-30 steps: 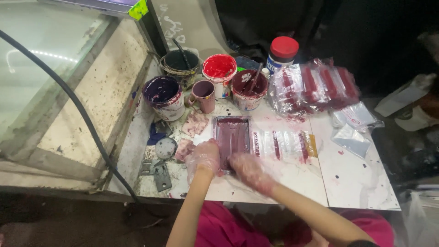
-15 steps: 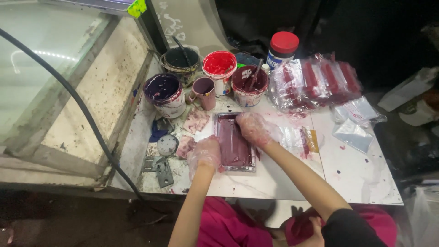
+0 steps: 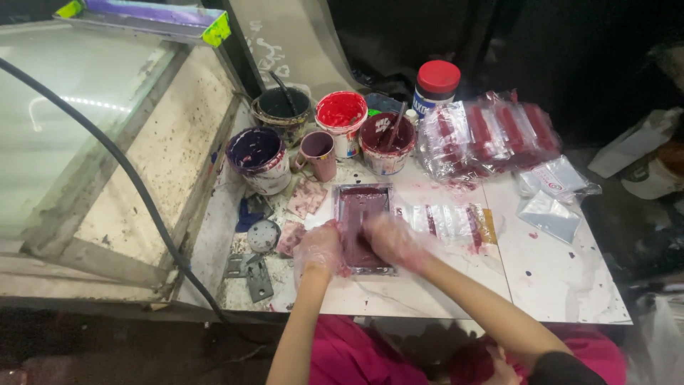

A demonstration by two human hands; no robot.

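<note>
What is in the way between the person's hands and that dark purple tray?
Nothing visible. The left hand rests against the tray at its left edge, and the right hand, blurred, lies on it. Both hands wear thin clear gloves.

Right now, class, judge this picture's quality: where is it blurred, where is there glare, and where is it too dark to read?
Head view: the right hand is smeared by motion blur over the tray; the left hand is a little sharper. A streak of glare lies on the glass panel. The background top right is nearly black. The red pot is crisp.
</note>
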